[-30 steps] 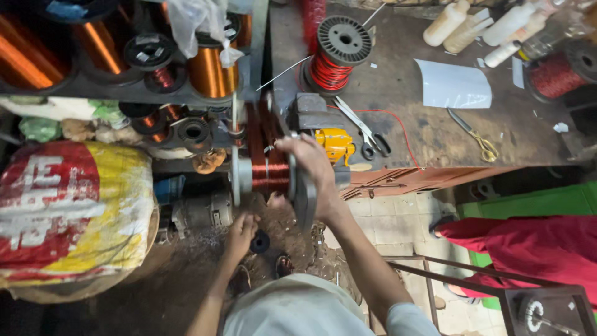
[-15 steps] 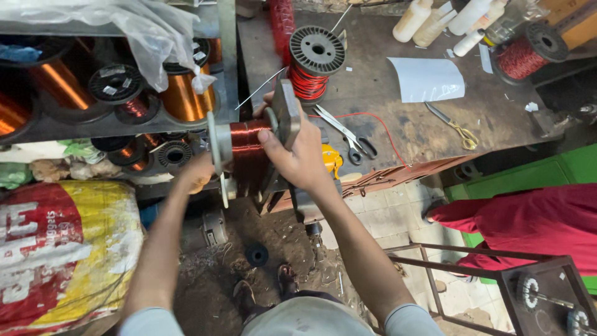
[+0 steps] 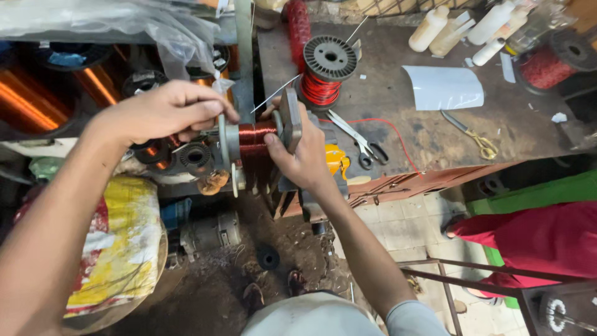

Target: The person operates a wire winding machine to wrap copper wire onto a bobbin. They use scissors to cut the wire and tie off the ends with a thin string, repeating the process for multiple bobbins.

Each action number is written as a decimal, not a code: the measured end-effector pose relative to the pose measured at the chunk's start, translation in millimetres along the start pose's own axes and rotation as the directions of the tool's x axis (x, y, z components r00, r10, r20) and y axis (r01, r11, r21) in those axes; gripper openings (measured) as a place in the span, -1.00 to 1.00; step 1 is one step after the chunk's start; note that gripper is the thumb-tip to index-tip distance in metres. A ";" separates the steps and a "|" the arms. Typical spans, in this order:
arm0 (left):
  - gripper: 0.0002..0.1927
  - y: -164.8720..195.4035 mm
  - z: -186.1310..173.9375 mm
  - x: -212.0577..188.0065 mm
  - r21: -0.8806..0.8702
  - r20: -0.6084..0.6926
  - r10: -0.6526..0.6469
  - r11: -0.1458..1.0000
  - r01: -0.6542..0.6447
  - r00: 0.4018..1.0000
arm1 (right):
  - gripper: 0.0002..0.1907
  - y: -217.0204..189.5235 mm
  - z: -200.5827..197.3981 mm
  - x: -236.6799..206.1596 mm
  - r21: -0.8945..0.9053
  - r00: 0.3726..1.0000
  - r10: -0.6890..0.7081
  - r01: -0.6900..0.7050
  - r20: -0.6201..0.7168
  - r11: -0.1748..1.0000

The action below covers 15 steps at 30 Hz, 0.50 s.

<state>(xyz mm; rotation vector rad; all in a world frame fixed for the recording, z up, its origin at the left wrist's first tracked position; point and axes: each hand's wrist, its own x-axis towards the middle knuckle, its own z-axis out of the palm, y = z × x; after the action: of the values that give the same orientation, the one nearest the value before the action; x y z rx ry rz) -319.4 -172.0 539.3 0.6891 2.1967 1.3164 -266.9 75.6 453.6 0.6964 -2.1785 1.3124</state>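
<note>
A coil of dark red copper wire (image 3: 256, 134) sits on a horizontal winding former between two grey end plates. My right hand (image 3: 305, 158) grips the right end plate (image 3: 290, 119), thumb pressed against the coil. My left hand (image 3: 163, 112) is closed on the left end (image 3: 225, 142) of the former, fingertips pinched at its plate. A thin wire (image 3: 273, 93) runs from the coil up to a black spool of red wire (image 3: 326, 71) on the workbench.
On the wooden workbench (image 3: 429, 134) lie scissors (image 3: 356, 138), yellow-handled scissors (image 3: 476, 138), a white sheet (image 3: 443, 88), white bottles (image 3: 454, 31) and another red spool (image 3: 556, 59). Copper wire reels (image 3: 37, 99) fill the left shelf. A yellow-red sack (image 3: 118, 242) and a person in red (image 3: 541, 233) are below.
My left hand rose from under the former and closed on its left end. My right hand stayed on the right plate, and the camera view shifted slightly.
</note>
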 end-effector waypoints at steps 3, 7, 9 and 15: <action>-0.69 16.5 15.5 -16.5 0.273 -0.091 0.019 0.962 0.007 0.996 | -0.48 4.2 0.4 -2.5 0.022 1.000 -0.004 0.004 0.000 1.000; -0.68 -45.2 114.9 -64.1 0.523 -0.293 0.237 0.851 -0.052 0.926 | -0.47 12.9 4.1 -9.2 0.118 0.999 0.034 -0.038 0.036 0.992; -0.72 -102.8 176.6 -69.0 0.286 -0.490 0.363 0.926 -0.248 0.792 | -0.49 17.6 7.3 -9.6 0.121 1.000 0.020 -0.022 0.023 0.992; -0.77 -260.0 262.6 -0.6 -0.377 -0.641 -0.028 0.882 -0.283 0.767 | -0.51 24.1 8.3 -7.5 0.134 0.999 0.004 -0.009 0.040 0.991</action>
<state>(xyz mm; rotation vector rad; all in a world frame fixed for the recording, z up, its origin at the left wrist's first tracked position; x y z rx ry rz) -197.6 -107.6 196.5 0.2192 2.1775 2.3171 -278.3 79.1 429.9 0.7740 -2.1394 1.4713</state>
